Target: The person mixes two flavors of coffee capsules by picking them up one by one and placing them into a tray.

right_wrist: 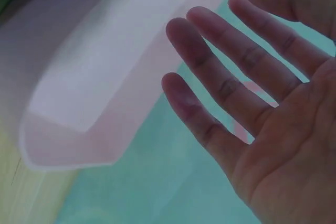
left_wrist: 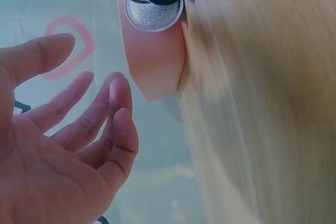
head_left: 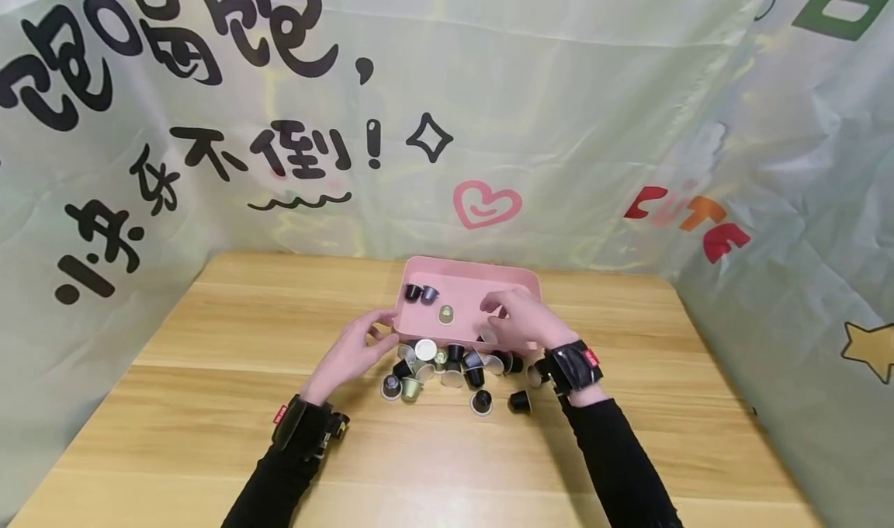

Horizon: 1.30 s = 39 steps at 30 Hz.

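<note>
Over the right part of a pink tray (head_left: pixel 489 264) hovers my right hand (head_left: pixel 527 320), its fingers extended and holding nothing in the right wrist view. My left hand (head_left: pixel 356 351) is by the tray's front left corner, palm bare and fingers loosely bent. Inside the tray are a black coffee capsule (head_left: pixel 412 293), a blue-grey capsule (head_left: pixel 429 295) and a pale green capsule (head_left: pixel 445 315). Several more capsules crowd along the tray's front side, among them one with a white lid (head_left: pixel 424 349). A foil-lidded capsule (left_wrist: pixel 155 15) shows against the tray's side in the left wrist view.
Apart from the heap, a black capsule (head_left: pixel 482 402) stands on the wooden table (head_left: pixel 433 466), and another black capsule (head_left: pixel 520 402) lies on its side to the right. A printed cloth (head_left: pixel 559 124) hangs behind the table and along both sides.
</note>
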Each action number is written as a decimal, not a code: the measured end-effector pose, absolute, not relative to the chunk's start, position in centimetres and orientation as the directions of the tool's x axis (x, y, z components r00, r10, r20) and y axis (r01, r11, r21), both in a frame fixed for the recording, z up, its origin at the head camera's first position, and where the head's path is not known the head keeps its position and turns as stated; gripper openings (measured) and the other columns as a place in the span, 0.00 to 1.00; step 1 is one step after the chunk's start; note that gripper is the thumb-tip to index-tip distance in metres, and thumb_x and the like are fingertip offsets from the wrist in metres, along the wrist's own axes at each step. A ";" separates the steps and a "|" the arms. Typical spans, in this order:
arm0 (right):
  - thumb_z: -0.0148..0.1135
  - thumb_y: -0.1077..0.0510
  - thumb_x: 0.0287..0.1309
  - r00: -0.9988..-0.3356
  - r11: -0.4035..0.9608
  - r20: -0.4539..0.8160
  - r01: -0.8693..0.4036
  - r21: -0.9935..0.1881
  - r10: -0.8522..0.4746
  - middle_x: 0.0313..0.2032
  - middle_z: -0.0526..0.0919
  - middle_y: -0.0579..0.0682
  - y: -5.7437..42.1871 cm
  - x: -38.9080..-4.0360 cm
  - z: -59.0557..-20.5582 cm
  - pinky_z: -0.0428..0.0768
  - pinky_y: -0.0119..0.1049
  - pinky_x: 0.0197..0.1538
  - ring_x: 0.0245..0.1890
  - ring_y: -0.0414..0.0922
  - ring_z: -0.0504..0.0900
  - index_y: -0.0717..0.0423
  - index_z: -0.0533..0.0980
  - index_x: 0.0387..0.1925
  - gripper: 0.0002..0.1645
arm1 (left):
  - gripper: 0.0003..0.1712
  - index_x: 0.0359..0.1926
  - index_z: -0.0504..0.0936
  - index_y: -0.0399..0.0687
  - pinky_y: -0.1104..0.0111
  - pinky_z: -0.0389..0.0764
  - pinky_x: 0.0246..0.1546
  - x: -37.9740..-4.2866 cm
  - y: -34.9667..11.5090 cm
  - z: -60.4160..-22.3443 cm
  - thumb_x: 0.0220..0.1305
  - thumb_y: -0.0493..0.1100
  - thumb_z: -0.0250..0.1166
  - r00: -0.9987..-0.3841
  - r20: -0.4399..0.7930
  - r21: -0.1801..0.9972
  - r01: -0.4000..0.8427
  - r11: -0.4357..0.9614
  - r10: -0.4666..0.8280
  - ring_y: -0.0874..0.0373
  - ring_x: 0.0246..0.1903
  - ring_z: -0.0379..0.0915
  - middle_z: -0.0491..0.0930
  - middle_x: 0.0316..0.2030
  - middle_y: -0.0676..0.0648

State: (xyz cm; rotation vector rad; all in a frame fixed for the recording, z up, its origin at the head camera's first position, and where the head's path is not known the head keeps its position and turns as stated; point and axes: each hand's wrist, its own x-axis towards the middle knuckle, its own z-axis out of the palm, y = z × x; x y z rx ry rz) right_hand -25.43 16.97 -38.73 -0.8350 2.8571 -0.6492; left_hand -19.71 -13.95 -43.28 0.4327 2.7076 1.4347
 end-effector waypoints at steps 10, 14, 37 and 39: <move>0.58 0.61 0.66 -0.865 0.716 0.131 -0.479 -0.508 -0.485 0.50 0.86 0.58 20.0 -21.6 -38.5 0.84 0.50 0.50 0.45 0.51 0.85 0.60 0.81 0.51 0.15 | 0.17 0.54 0.79 0.34 0.69 0.81 0.44 -19.9 -13.9 -43.3 0.66 0.37 0.64 -0.942 0.129 0.803 0.282 0.526 0.309 0.55 0.41 0.79 0.85 0.40 0.42; 0.59 0.61 0.67 -0.882 0.705 0.147 -0.450 -0.548 -0.449 0.51 0.86 0.59 20.7 -20.6 -39.1 0.83 0.53 0.52 0.47 0.51 0.86 0.58 0.81 0.51 0.14 | 0.11 0.47 0.82 0.38 0.73 0.80 0.42 -19.8 -14.0 -43.1 0.64 0.37 0.66 -0.932 0.124 0.792 0.299 0.533 0.339 0.59 0.37 0.77 0.84 0.36 0.46; 0.58 0.60 0.70 -0.911 0.680 0.245 -0.412 -0.607 -0.333 0.51 0.87 0.57 22.1 -19.9 -40.7 0.83 0.50 0.50 0.47 0.56 0.85 0.59 0.81 0.51 0.13 | 0.19 0.53 0.80 0.39 0.48 0.81 0.56 -19.2 -14.7 -42.4 0.59 0.35 0.69 -0.829 0.051 0.733 0.410 0.543 0.557 0.43 0.50 0.80 0.84 0.49 0.40; 0.58 0.60 0.69 -0.912 0.680 0.243 -0.408 -0.609 -0.330 0.51 0.87 0.57 22.1 -19.9 -40.6 0.83 0.49 0.49 0.47 0.56 0.85 0.58 0.82 0.50 0.13 | 0.19 0.52 0.80 0.39 0.49 0.82 0.56 -19.1 -14.6 -42.3 0.59 0.32 0.68 -0.811 0.052 0.720 0.435 0.540 0.583 0.44 0.50 0.80 0.85 0.49 0.40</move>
